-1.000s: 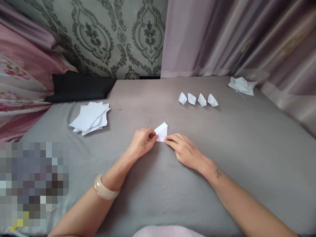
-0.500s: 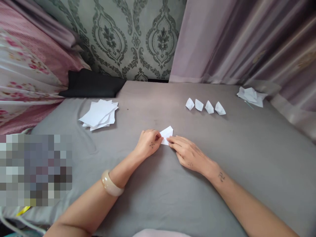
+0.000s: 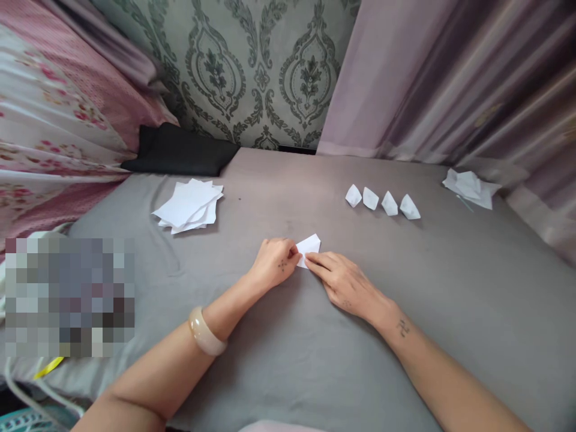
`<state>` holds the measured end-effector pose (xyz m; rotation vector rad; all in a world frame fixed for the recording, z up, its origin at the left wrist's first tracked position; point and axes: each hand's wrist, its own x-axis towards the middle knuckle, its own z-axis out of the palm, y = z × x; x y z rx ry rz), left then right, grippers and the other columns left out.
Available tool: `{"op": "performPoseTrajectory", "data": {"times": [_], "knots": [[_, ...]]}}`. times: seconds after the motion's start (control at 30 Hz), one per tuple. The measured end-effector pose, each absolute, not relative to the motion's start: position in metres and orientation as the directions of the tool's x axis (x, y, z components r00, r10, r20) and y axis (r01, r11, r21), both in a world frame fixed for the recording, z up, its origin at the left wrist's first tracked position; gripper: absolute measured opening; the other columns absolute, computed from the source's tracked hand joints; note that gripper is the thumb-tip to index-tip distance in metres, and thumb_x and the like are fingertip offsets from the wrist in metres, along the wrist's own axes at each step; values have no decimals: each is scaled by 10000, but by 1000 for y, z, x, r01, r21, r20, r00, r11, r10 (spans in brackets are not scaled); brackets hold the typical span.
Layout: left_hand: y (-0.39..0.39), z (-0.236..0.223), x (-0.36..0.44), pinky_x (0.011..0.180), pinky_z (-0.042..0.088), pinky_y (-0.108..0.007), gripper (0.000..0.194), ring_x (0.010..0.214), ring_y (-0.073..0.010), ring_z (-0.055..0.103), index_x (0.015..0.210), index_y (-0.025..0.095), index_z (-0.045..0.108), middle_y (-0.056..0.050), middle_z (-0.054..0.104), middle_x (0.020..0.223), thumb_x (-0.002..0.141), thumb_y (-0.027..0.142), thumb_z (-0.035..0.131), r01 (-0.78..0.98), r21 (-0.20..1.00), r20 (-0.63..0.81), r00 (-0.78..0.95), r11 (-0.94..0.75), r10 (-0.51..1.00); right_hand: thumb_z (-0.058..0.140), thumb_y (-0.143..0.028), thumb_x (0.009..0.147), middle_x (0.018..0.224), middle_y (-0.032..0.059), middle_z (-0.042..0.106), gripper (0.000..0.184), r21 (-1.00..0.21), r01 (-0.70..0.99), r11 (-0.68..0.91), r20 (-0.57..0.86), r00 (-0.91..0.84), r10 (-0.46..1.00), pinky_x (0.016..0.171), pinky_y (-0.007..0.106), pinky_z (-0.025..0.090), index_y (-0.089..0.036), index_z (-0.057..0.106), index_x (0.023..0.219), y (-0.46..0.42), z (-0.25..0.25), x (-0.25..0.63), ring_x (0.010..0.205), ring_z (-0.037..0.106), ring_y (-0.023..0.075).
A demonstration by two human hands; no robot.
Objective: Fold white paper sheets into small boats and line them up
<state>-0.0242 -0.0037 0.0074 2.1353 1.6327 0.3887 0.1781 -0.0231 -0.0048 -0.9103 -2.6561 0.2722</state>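
Note:
A small folded piece of white paper (image 3: 310, 245) lies on the grey sheet (image 3: 288, 360) in the middle of the view. My left hand (image 3: 275, 264) is curled, its fingertips pinching the paper's left edge. My right hand (image 3: 342, 279) lies flat beside it, its fingers stretched out and pressing the paper's lower right edge against the sheet. A pale bangle (image 3: 204, 333) circles my left wrist.
A stack of white paper sheets (image 3: 191, 204) lies at the left. Several small folded paper shapes (image 3: 382, 201) stand in a row at the right, with crumpled white paper (image 3: 470, 186) farther right. A black cushion (image 3: 180, 157) rests by the patterned wall; curtains hang at the right.
The view has shifted, so everything sits a little further right in the picture. My hands have stayed on the folded paper, with the fingertips drawn slightly closer together over it.

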Motion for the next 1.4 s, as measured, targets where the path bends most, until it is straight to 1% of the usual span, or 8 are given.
{"op": "performPoseTrajectory", "data": {"times": [0.2,0.37,0.43,0.6,0.97,1.13,1.23,1.4], "knots": [[-6,3,-25,706,392,-315,167,778,-198,616,800,181,626,-44,688,825,878,279,515,863,433,7,283,-258,959,397,-8,820,1368,72,533,547,-243,585,774,209,-747,631,941,412,480,-172,502,1331,-25,-5,174,1169,517,240],[-32,8,-23,838,392,-400,283,1002,-257,583,995,146,614,-127,649,1093,952,197,339,884,139,159,426,-447,891,399,-16,824,1344,85,553,538,-227,589,776,219,-745,630,975,411,459,-177,508,1326,-26,-3,173,1174,518,233],[-50,7,-21,976,341,-426,345,1162,-265,526,1146,121,570,-149,596,1242,978,253,300,831,98,188,525,-548,830,408,-23,824,1339,87,558,529,-230,580,781,222,-750,623,991,412,447,-166,511,1323,-26,-2,174,1184,509,232],[-80,-9,-21,1147,176,-427,671,1364,-278,351,1378,26,381,-201,415,1438,952,531,268,801,130,205,556,-585,806,403,-15,813,1354,83,547,550,-228,580,782,222,-751,621,990,403,447,-156,501,1335,-26,-3,174,1180,506,228],[-78,-9,-35,1136,260,-415,602,1308,-270,439,1330,57,475,-173,491,1388,959,493,291,862,125,232,455,-491,860,415,-15,809,1356,57,548,549,-201,610,766,205,-739,642,976,400,458,-183,521,1321,-27,-2,172,1161,519,223],[-56,-7,-39,939,446,-388,384,1099,-248,586,1094,126,621,-132,631,1193,974,328,317,889,253,231,327,-381,916,427,-33,803,1374,70,527,541,-211,622,754,191,-731,656,985,401,443,-149,510,1325,-33,0,170,1177,501,238],[-37,-7,-41,808,478,-348,270,909,-230,600,989,150,641,-102,649,982,907,351,481,878,406,192,189,-253,963,442,-109,865,1325,78,567,429,-253,632,733,219,-700,679,951,411,451,-169,561,1273,-33,1,166,1136,520,246],[-21,-9,-38,740,457,-329,192,801,-207,573,910,153,648,-71,621,849,776,290,644,810,581,57,54,-77,997,524,-256,904,1094,36,682,195,-410,624,665,229,-636,737,844,367,475,-219,713,870,-10,-1,159,929,573,209]]}}
